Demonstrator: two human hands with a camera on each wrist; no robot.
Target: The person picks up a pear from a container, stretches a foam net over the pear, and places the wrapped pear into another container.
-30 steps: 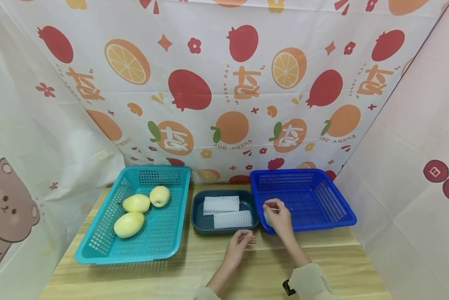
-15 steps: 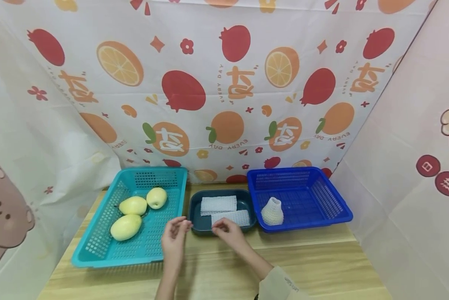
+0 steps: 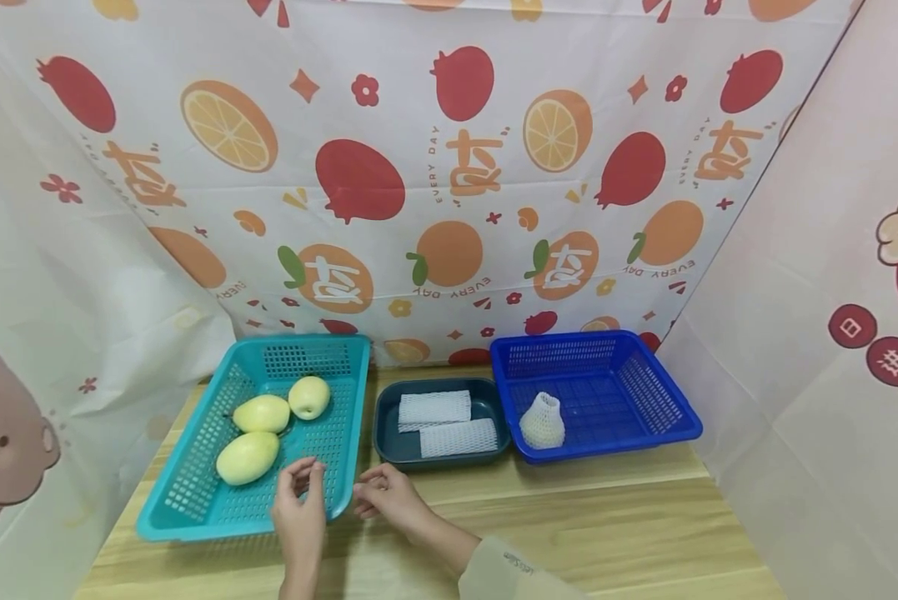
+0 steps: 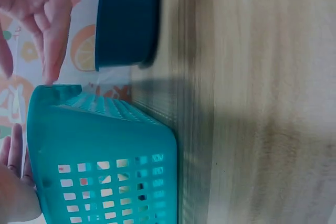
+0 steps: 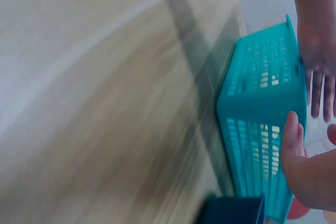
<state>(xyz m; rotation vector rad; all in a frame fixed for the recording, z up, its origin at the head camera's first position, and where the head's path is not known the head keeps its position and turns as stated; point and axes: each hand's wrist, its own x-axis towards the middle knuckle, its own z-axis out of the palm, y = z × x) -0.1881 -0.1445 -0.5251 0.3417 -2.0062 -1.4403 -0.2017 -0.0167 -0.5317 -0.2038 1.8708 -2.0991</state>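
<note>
In the head view, a teal basket [image 3: 347,433] on the left holds three yellow-green pears: one in front [image 3: 248,458], one behind it [image 3: 262,414] and one by the far right [image 3: 309,397]. My left hand [image 3: 301,510] hovers over the basket's near rim with its fingers loosely bent and nothing in them. Just outside the near right corner is my right hand [image 3: 393,502], its relaxed fingers holding nothing; in the right wrist view its fingers [image 5: 290,135] overlap the basket's corner. The pears are out of sight in both wrist views.
A dark tray [image 3: 384,442] in the middle contains two white foam net sleeves [image 3: 435,408]. To its right, a blue basket [image 3: 606,408] holds a rounded thing wrapped in white foam net [image 3: 543,423]. Fruit-printed cloth [image 3: 283,250] hangs behind the wooden table [image 3: 569,525].
The right hand has let go of the net-wrapped thing in the blue basket and moved left past the tray. My left hand has also moved left, to the teal basket.
</note>
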